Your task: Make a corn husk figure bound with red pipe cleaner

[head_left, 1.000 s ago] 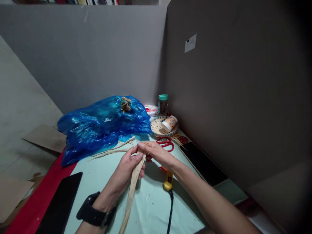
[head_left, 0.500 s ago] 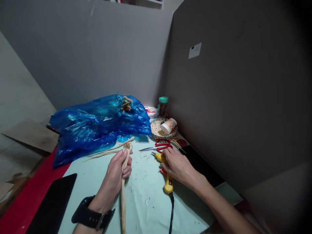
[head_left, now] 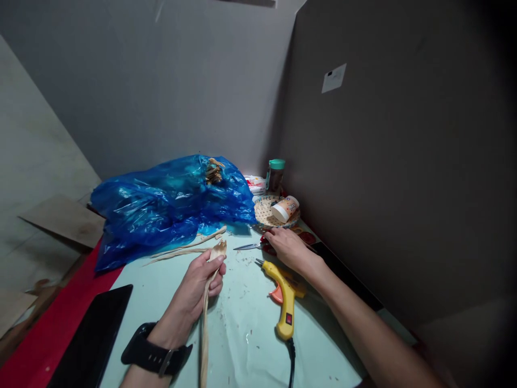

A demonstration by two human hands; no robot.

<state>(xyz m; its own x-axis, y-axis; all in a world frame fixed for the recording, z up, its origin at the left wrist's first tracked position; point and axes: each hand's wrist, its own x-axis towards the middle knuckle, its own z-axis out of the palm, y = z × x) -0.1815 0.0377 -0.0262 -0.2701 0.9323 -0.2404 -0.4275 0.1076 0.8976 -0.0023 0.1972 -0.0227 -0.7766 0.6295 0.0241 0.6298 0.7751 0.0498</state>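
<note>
My left hand (head_left: 202,277) is closed around a long, pale dried plant strip (head_left: 204,334), pinched between thumb and fingers near its frayed, brownish upper end. The strip hangs down past the bottom of the picture. My right hand (head_left: 288,247) is over the red handles of a pair of scissors (head_left: 249,246), its fingers curled on them. The scissors' blades lie on the table pointing left, and the hand hides most of the handles. Just below that hand lies a yellow glue gun (head_left: 287,299) with an orange trigger, its nozzle pointing up and left.
A large blue plastic bag (head_left: 161,205) holding dried stalks sits at the back left, with loose strips (head_left: 181,251) before it. Behind the scissors are a woven tray (head_left: 264,213), a paper cup (head_left: 285,209) and a green-lidded bottle (head_left: 276,175). A black tablet-like slab (head_left: 92,334) lies left.
My right hand has let go of the strip and moved right, past the glue gun, onto the scissors' handles. My left hand keeps the strip, its upper end now spread apart.
</note>
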